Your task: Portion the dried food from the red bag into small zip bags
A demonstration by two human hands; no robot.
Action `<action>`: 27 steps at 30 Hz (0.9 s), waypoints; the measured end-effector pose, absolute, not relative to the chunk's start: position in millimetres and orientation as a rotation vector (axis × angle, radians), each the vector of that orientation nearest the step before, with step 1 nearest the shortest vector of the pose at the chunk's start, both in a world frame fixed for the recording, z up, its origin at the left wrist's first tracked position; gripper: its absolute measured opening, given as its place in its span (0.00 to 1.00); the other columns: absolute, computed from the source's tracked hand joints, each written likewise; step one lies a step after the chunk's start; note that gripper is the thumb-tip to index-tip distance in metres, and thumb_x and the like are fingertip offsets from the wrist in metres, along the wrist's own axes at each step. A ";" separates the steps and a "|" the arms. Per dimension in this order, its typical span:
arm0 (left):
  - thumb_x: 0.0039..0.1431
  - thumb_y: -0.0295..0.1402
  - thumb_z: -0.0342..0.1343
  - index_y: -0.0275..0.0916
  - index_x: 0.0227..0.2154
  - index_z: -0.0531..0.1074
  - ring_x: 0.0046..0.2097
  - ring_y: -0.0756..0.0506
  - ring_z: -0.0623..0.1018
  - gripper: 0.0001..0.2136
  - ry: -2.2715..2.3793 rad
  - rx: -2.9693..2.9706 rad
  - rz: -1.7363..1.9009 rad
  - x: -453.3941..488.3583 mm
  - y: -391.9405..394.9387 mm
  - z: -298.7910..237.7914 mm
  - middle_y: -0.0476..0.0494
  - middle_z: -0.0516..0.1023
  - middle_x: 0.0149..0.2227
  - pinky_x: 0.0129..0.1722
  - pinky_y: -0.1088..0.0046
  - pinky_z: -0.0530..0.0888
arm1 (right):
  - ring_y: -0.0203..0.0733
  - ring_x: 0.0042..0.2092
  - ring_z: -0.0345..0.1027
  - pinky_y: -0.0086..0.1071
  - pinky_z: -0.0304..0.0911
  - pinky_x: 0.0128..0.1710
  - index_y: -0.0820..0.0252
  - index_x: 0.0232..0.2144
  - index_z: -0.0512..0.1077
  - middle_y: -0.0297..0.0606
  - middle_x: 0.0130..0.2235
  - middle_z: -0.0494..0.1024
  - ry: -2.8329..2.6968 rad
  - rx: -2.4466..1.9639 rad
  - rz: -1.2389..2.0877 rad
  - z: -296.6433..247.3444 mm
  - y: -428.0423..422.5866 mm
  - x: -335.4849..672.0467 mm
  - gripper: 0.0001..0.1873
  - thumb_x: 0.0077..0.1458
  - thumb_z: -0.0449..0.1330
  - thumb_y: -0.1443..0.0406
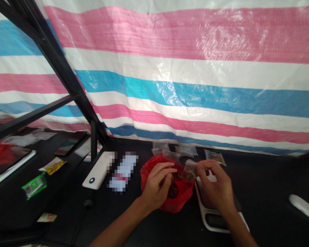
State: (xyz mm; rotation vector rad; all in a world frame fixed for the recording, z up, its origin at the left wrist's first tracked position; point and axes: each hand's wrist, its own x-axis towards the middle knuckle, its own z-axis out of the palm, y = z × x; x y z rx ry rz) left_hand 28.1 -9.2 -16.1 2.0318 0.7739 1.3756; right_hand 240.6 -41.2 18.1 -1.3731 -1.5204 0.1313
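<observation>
A red plastic bag sits opened on the black table, with dark brown dried bits inside. My left hand is over its left side, fingers loosely bent, thumb apart from them, with nothing visible in its grasp. Between the fingertips of my right hand is a small clear plastic bag, held at the red bag's right edge; some brownish matter shows through it. Under my right hand and wrist lies a white kitchen scale with a dark display, partly covered by them.
Behind the red bag lie clear plastic bags and a filled one. Leftward are a blurred-out packet, a white power bank-like device and a green packet. A white oblong case lies right. A black frame slants at left.
</observation>
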 end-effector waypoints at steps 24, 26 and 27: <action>0.54 0.16 0.43 0.40 0.40 0.72 0.46 0.44 0.77 0.18 1.237 2.008 0.747 -20.1 36.4 -11.2 0.43 0.76 0.41 0.49 0.68 0.71 | 0.43 0.45 0.76 0.37 0.73 0.47 0.53 0.46 0.77 0.40 0.45 0.80 -1.958 -1.364 0.347 -5.4 -40.2 239.7 0.18 0.63 0.51 0.72; 0.53 0.16 0.43 0.40 0.37 0.72 0.43 0.45 0.77 0.17 1.173 1.969 0.826 -20.9 35.9 -3.3 0.46 0.77 0.38 0.45 0.70 0.71 | 0.43 0.45 0.76 0.37 0.72 0.47 0.53 0.45 0.77 0.40 0.44 0.80 -1.811 -1.377 0.153 -2.4 -37.8 247.8 0.14 0.64 0.53 0.69; 0.53 0.16 0.42 0.40 0.36 0.71 0.41 0.45 0.77 0.17 1.141 1.952 0.857 -21.0 35.1 0.0 0.47 0.78 0.37 0.44 0.71 0.71 | 0.43 0.45 0.76 0.37 0.72 0.47 0.54 0.45 0.76 0.40 0.44 0.80 -1.769 -1.386 0.095 -1.1 -36.8 250.8 0.13 0.64 0.54 0.68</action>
